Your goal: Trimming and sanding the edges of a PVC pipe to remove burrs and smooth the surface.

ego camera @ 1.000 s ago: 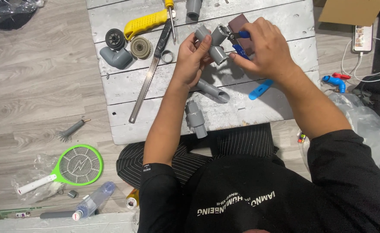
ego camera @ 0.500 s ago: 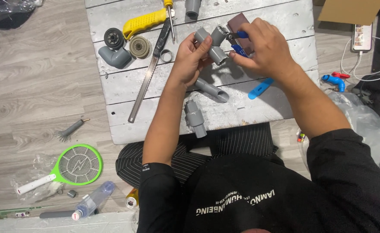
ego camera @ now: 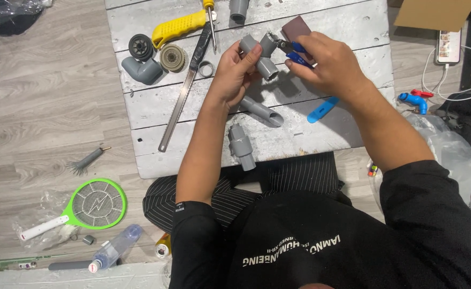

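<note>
My left hand (ego camera: 234,72) grips a grey plastic pipe tee fitting (ego camera: 258,53) above a whitewashed wooden board (ego camera: 321,134). My right hand (ego camera: 331,64) holds blue-handled pliers (ego camera: 295,52) whose tip touches the fitting's upper branch. A brown sanding block (ego camera: 296,27) lies just behind the hands. Below them on the board lie a short grey pipe (ego camera: 262,111) and a grey coupling (ego camera: 241,146) near the front edge.
A hand saw with a yellow handle (ego camera: 182,80), a screwdriver (ego camera: 210,16), a grey elbow (ego camera: 142,69), two round wheels (ego camera: 141,46), a ring (ego camera: 206,68) and a blue piece (ego camera: 322,108) lie on the board. A green racket swatter (ego camera: 94,205), a brush (ego camera: 86,160) and a bottle (ego camera: 115,249) lie on the floor.
Both hands hold the same things; the fitting has turned slightly in my left hand while the pliers stay at its end.
</note>
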